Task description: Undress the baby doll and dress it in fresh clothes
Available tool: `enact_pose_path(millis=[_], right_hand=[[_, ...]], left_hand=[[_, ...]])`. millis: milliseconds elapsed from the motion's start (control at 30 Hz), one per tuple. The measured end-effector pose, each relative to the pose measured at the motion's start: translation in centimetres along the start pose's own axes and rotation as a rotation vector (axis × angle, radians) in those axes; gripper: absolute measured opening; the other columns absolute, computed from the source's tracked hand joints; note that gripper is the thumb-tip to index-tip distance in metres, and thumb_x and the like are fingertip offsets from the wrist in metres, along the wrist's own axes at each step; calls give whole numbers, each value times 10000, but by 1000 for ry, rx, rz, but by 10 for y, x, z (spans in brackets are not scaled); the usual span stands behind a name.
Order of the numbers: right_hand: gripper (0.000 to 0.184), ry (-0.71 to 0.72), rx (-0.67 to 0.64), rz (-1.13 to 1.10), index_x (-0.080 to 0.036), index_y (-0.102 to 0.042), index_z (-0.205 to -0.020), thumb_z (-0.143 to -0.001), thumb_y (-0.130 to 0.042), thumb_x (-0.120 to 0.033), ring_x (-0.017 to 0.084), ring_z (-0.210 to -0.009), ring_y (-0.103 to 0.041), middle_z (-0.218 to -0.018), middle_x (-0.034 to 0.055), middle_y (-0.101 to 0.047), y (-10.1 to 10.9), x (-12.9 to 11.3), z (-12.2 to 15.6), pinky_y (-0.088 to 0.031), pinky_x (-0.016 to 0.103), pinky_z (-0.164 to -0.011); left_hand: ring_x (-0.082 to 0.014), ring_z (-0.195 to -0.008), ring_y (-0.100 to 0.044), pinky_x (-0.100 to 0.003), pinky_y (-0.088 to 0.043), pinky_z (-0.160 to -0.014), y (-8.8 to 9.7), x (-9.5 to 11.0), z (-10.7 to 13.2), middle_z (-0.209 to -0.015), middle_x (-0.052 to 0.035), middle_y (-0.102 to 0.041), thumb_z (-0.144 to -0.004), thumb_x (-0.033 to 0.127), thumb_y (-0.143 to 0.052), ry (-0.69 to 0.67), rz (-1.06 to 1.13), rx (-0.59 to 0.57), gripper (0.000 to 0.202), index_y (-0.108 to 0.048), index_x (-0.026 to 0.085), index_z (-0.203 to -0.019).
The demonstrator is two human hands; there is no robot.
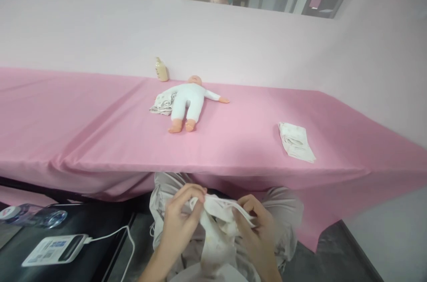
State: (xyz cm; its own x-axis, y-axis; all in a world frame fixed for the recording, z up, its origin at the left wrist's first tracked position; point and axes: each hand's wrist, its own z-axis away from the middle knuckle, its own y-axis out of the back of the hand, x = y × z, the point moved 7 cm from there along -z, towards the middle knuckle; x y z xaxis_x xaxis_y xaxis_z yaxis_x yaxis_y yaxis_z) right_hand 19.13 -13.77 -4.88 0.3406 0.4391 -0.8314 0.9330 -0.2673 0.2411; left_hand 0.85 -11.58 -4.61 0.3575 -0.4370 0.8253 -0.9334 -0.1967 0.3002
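Low in the view, below the table's front edge, my left hand (182, 217) and my right hand (255, 224) both pinch a small white printed garment (216, 224) over my lap. Each hand's fingers are closed on the cloth's upper edge. On the pink table (100, 122) lies a baby doll (188, 102) in a white suit, feet toward me, one arm stretched right. A crumpled white cloth (162, 102) lies against its left side. A folded white printed cloth (296, 141) rests at the table's right.
A small cream bottle (162, 70) stands behind the doll by the pale wall. At lower left, a dark surface holds a plastic water bottle (36, 216) lying down and a white device (55, 248) with a white cable.
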Motion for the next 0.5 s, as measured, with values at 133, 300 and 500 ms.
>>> enact_pose_path(millis=[133, 300, 500], right_hand=[[285, -69, 63, 30, -182, -425, -636, -846, -595, -272, 54, -447, -417, -530, -58, -445, 5, 4, 2, -354, 149, -426], [54, 141, -62, 56, -183, -629, -856, -860, -577, -168, 64, -571, -579, -694, -14, -629, 0, -12, -6, -449, 137, -535], [228, 289, -203, 249, -169, -559, -651, -851, -626, -255, 58, -507, -483, -596, -23, -529, 4, -13, -10, -388, 170, -478]], left_hand=[[-126, -866, -637, -220, -478, -788, 4, -7, -3, -930, -16, -668, -846, 110, -533, -66, -133, -13, 147, -632, 202, -791], [-119, -900, -638, -206, -487, -768, 3, -13, -3, -1013, -39, -650, -890, 105, -449, -174, -262, -115, 247, -671, 213, -890], [-157, -787, -605, -271, -486, -731, 2, -2, 1, -818, -51, -648, -810, 39, -410, -387, -453, -110, 263, -623, 166, -723]])
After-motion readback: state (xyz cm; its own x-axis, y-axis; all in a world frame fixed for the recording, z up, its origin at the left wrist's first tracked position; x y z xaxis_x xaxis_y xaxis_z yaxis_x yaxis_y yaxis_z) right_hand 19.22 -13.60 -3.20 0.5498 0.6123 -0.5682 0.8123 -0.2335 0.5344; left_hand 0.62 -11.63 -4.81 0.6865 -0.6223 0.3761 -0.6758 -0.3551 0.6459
